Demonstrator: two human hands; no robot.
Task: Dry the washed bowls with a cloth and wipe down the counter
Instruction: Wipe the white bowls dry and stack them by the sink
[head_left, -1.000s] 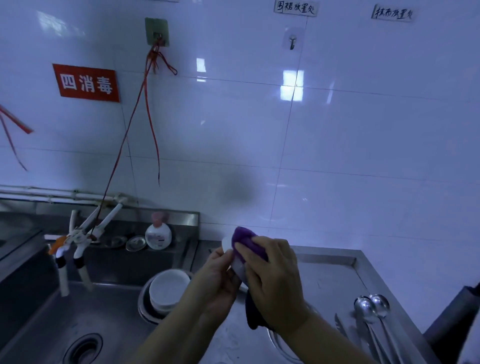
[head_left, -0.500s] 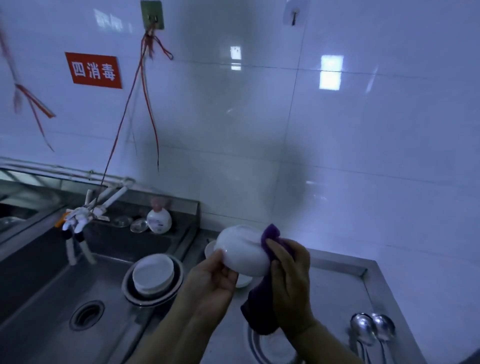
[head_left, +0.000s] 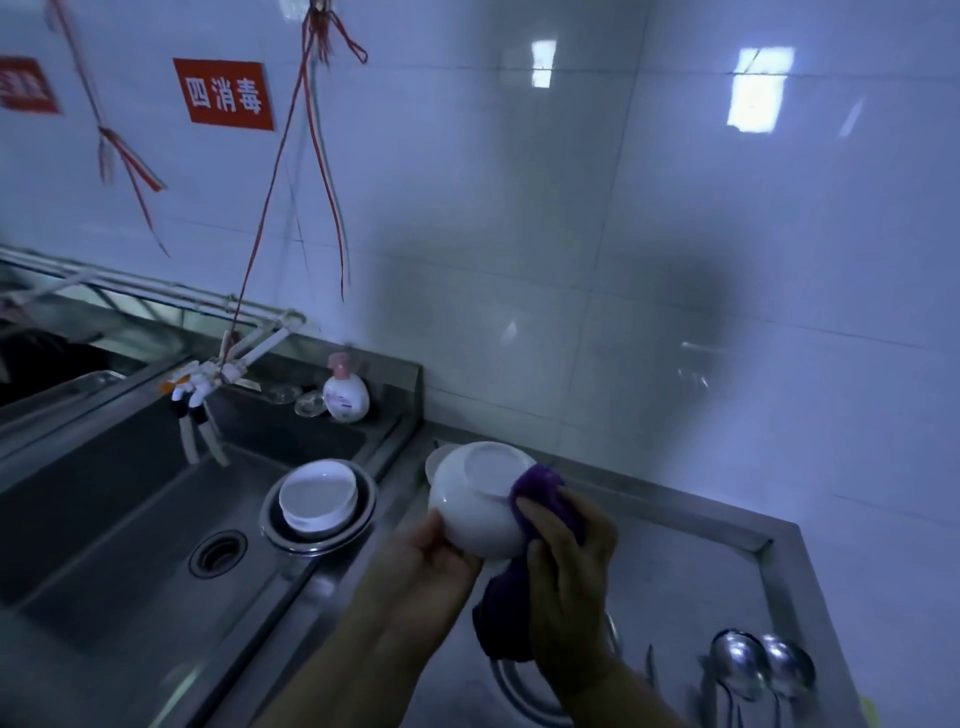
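My left hand (head_left: 423, 558) grips a white bowl (head_left: 475, 512) from below, its base turned up and away from me, above the steel counter (head_left: 691, 566). Against the bowl's right side my right hand (head_left: 566, 577) presses a purple cloth (head_left: 540, 493); the rest of the cloth hangs down under the hand. Behind the held bowl, the rim of another white dish (head_left: 434, 460) shows on the counter. A further white bowl (head_left: 318, 496) sits inside a metal basin (head_left: 363, 525) in the sink.
The steel sink (head_left: 104, 519) with its drain (head_left: 217, 552) and taps (head_left: 200, 384) lies to the left. A soap bottle (head_left: 345, 392) stands on the ledge behind it. Two metal ladles (head_left: 761, 667) lie at the counter's right, a metal rim (head_left: 524, 701) below my right hand.
The view has tilted down and shifted. The bowl has been turned so its base now faces up, and the cloth has moved from the top of the bowl to its right side.
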